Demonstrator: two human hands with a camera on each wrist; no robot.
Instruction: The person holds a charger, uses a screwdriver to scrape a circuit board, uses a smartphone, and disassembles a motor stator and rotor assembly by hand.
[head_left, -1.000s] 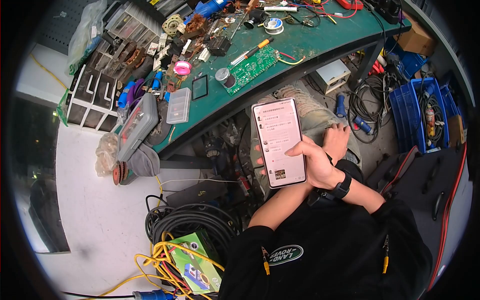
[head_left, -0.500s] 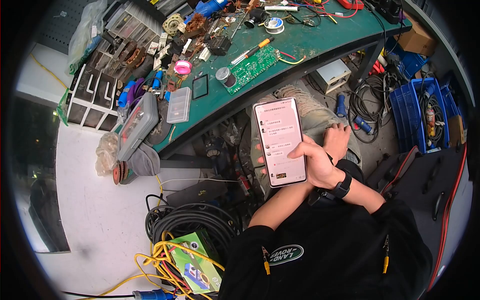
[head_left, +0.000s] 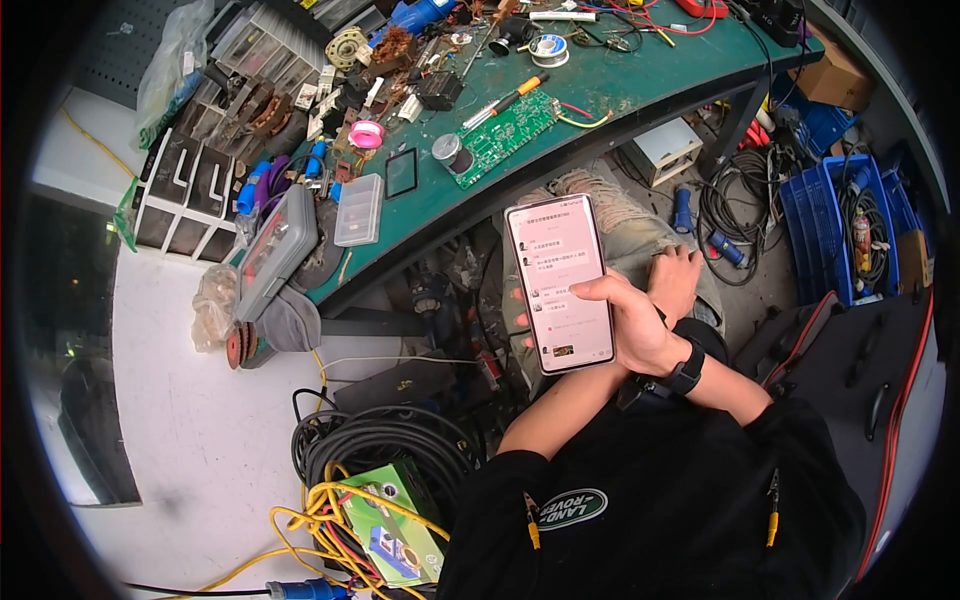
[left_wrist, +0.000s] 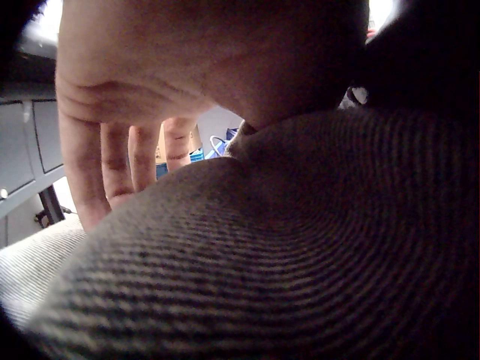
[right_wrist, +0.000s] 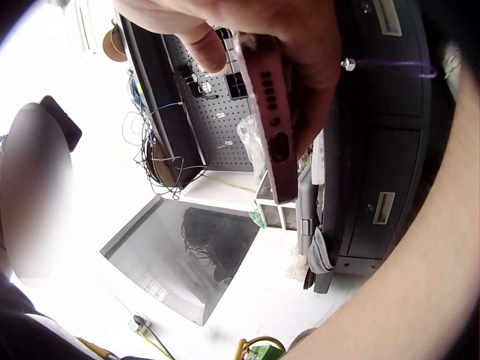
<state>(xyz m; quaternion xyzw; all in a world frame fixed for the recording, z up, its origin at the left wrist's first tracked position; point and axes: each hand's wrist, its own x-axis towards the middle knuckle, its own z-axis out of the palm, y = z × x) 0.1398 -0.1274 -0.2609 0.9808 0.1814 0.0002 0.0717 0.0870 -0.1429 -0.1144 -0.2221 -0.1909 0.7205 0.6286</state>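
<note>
A phone (head_left: pixel 560 255) with a lit chat screen lies in my right hand (head_left: pixel 642 325), fingers behind its left edge and thumb over the screen. From the right wrist view, the phone's lower end (right_wrist: pixel 271 127) with its port shows beneath my right hand (right_wrist: pixel 307 52). My left hand (head_left: pixel 675 283) rests on the trousered leg (head_left: pixel 640 240), its forearm crossing under the right wrist. Up close in the left wrist view, the left hand (left_wrist: pixel 180 60) has its fingers hanging down against the ribbed fabric (left_wrist: pixel 225 255), holding nothing.
Beyond the legs stands a green workbench (head_left: pixel 620 85) with a circuit board (head_left: pixel 505 140), a solder spool (head_left: pixel 548 50) and heaped parts. Black cable coils (head_left: pixel 400 440) and a green box (head_left: pixel 400 530) lie at lower left. Blue crates (head_left: pixel 815 230) stand at right.
The chat on the screen has scrolled slightly, and my right thumb has shifted a little up the screen. The phone has tilted very slightly; my left hand has stayed on the leg.
</note>
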